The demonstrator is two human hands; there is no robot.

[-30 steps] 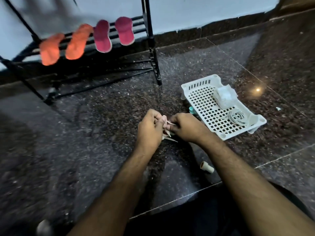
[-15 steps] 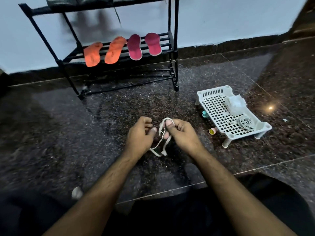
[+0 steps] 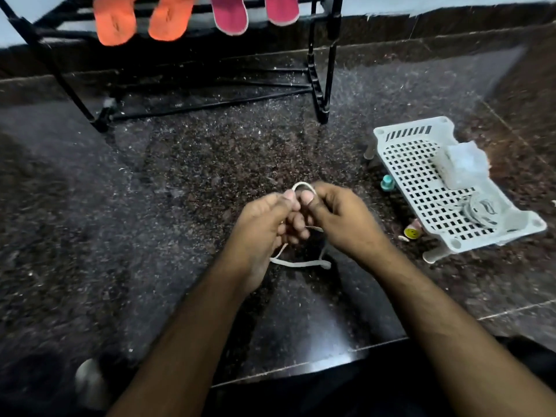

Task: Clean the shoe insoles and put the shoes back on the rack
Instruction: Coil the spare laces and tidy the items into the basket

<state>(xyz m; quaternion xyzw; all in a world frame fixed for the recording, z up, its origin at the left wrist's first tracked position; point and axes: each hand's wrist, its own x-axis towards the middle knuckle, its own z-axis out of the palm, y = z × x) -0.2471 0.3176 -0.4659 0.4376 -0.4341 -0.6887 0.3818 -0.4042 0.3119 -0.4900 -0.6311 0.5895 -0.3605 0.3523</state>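
Both my hands meet over the dark granite floor, holding a white shoelace [image 3: 296, 262]. My left hand [image 3: 264, 224] pinches it between thumb and fingers, and my right hand [image 3: 340, 218] pinches the other side of a small loop that rises above my thumbs. The lace's loose end lies on the floor below my hands. On the black shoe rack [image 3: 320, 70] at the top, two orange insoles [image 3: 115, 21] and two pink insoles [image 3: 230, 15] lean over a shelf bar. No shoes are in view.
A white perforated plastic tray [image 3: 421, 176] stands on the floor at the right, holding a white cloth-like bundle [image 3: 463, 167] and a coiled lace [image 3: 478, 210]. Small caps, one teal [image 3: 387, 183] and one yellow [image 3: 412, 233], lie beside it.
The view has tilted down and closer, so the rack's top shelf left the frame. My hands have pulled the lace into a smaller loop above my thumbs, with more slack lying on the floor.
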